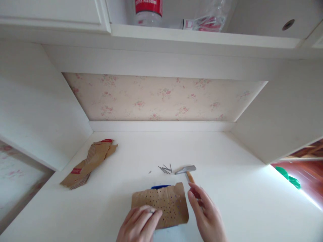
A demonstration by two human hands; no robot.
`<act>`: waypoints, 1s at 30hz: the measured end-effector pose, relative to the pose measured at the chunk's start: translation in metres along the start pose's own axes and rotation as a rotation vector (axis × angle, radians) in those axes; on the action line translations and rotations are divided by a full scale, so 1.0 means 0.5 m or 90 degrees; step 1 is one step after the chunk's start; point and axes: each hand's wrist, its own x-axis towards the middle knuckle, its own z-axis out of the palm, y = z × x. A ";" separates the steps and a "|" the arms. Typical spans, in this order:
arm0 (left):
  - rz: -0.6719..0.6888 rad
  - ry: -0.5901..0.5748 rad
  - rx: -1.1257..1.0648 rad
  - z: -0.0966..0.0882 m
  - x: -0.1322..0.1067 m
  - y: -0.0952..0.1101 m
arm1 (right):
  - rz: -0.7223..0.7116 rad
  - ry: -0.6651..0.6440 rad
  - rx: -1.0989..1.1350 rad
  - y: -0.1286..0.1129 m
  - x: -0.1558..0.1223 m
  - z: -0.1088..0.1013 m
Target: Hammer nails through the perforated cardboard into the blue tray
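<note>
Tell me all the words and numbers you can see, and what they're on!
"350ml", probably: white print on the bottle's red label; the letters before it are cut off and blurred.
Red and white print on the packet up on the shelf: too blurred to read.
White marks on the red patches of the torn cardboard: too small to read.
On the holed cardboard: no words, only holes.

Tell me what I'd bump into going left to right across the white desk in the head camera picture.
Torn cardboard → left hand → hammer → green thing.
</note>
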 end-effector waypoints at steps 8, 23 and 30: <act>0.014 -0.072 -0.072 0.040 0.060 0.025 | -0.237 -0.197 -0.016 -0.095 -0.019 0.009; -0.092 0.032 0.059 0.106 0.023 0.064 | -0.067 -0.006 0.121 -0.054 0.009 0.042; -0.142 0.081 0.111 0.160 -0.011 0.064 | -0.101 -0.010 0.083 -0.043 0.010 0.074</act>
